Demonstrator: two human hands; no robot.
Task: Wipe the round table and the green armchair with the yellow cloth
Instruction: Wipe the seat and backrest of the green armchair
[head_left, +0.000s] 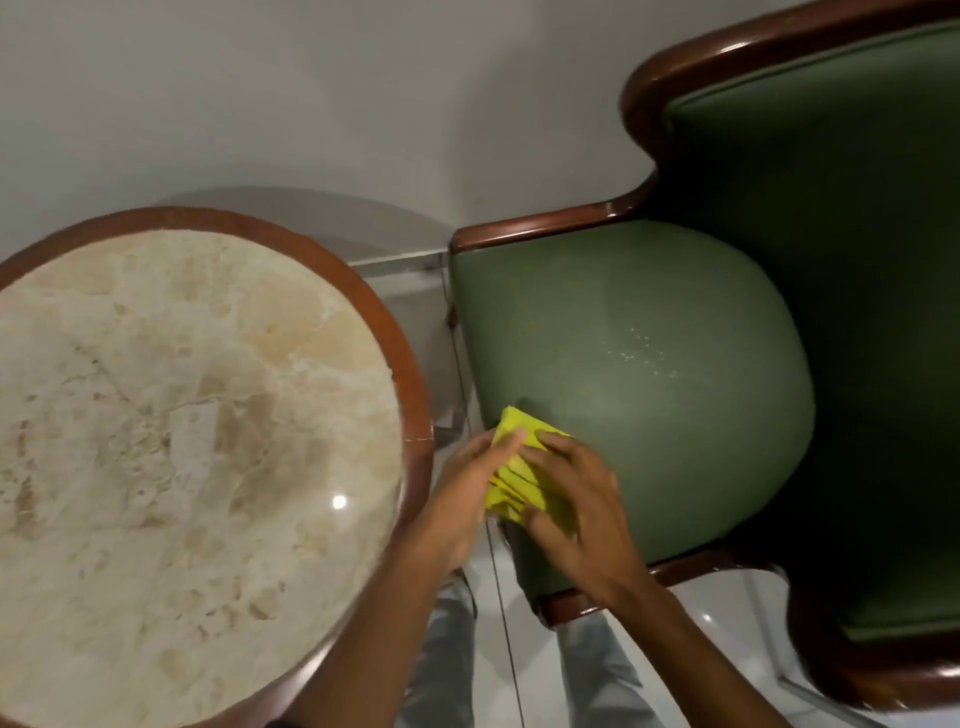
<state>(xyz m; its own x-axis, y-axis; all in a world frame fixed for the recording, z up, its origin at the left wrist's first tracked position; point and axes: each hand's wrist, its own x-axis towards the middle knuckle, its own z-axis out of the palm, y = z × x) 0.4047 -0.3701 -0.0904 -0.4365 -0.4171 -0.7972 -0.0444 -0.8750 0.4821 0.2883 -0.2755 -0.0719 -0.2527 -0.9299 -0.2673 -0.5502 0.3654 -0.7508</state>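
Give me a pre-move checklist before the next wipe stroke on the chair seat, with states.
1. Yellow cloth in hand: ok, both the left hand and right hand grip it.
2. Cloth folded into a pad: ok, stacked folds visible.
3. Cloth over the green armchair seat: ok, at its front left corner.
4. Seat clear of objects: ok, only pale specks mid-seat.
5. Cloth pressed flat on the seat: cannot tell.
6. Round table already wiped: cannot tell.
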